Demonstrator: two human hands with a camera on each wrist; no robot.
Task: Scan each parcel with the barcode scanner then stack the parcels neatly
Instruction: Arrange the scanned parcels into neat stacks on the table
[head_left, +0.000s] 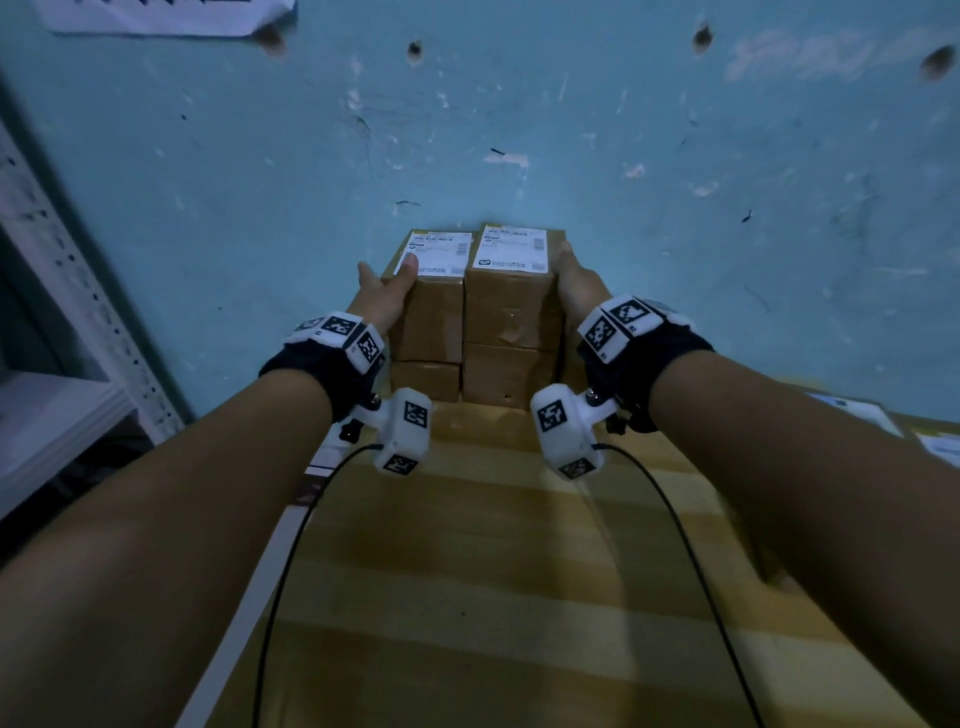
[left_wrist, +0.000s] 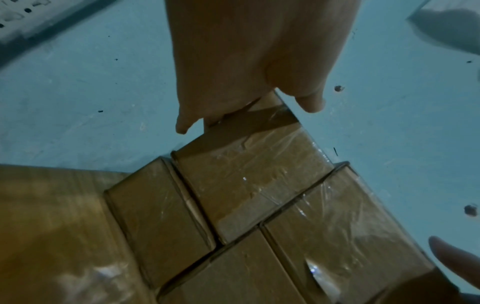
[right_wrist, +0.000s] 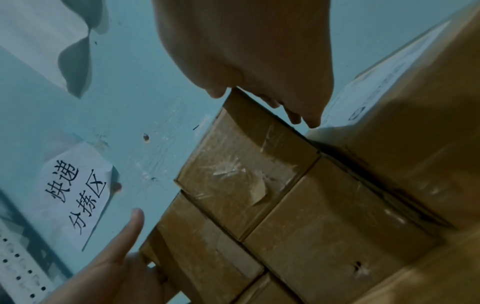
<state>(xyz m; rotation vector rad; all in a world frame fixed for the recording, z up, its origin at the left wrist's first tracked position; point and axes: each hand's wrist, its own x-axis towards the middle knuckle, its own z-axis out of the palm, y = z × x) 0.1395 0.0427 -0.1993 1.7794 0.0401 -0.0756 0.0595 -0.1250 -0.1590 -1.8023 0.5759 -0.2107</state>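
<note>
Brown taped parcels stand in two side-by-side stacks of two against the blue wall. My left hand (head_left: 387, 291) lies flat on the left side of the top left parcel (head_left: 434, 312), with its thumb on that parcel's white label (head_left: 434, 254). My right hand (head_left: 574, 283) presses with straight fingers on the right side of the top right parcel (head_left: 511, 306). In the left wrist view my left hand (left_wrist: 246, 61) touches the top left parcel (left_wrist: 249, 179). In the right wrist view my right hand (right_wrist: 246, 51) sits at the top right parcel (right_wrist: 244, 170). No barcode scanner is in view.
The stacks stand at the far end of a striped wooden table (head_left: 467, 545). A larger labelled parcel (right_wrist: 415, 102) stands close on the right. A perforated metal shelf (head_left: 62, 291) stands at the left. A paper sign (right_wrist: 75, 195) hangs on the wall.
</note>
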